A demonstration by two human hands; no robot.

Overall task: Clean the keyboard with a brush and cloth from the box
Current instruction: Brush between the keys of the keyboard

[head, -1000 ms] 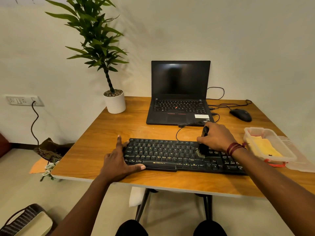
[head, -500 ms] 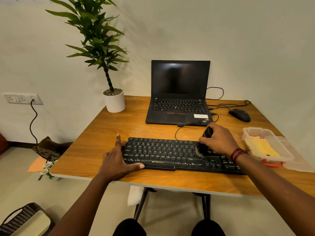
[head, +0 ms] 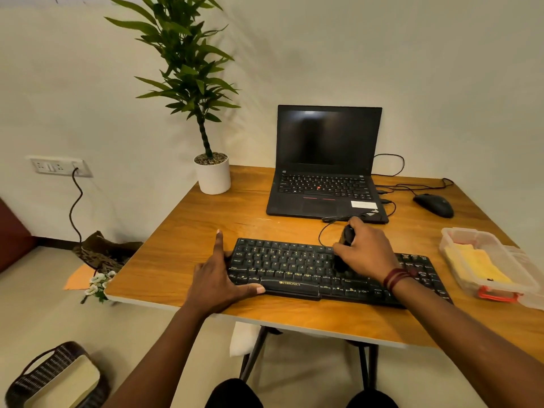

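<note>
Left hand (head: pixel 216 278) flat on wooden surface (head: pixel 182 231), fingers spread, bracing left end of black rectangular keyboard (head: pixel 332 272). Right hand (head: pixel 366 250) palm-down mid-keyboard, fingers curled around small black brush (head: pixel 346 237). Yellow cloth (head: pixel 477 266) inside clear plastic box (head: pixel 459 234), far right.

Both bare forearms reach forward: the left hand (head: pixel 216 282) lies flat, palm down, thumb spread wide, while the right hand (head: pixel 366 251), wrist banded in red thread, is curled closed, knuckles up.
</note>
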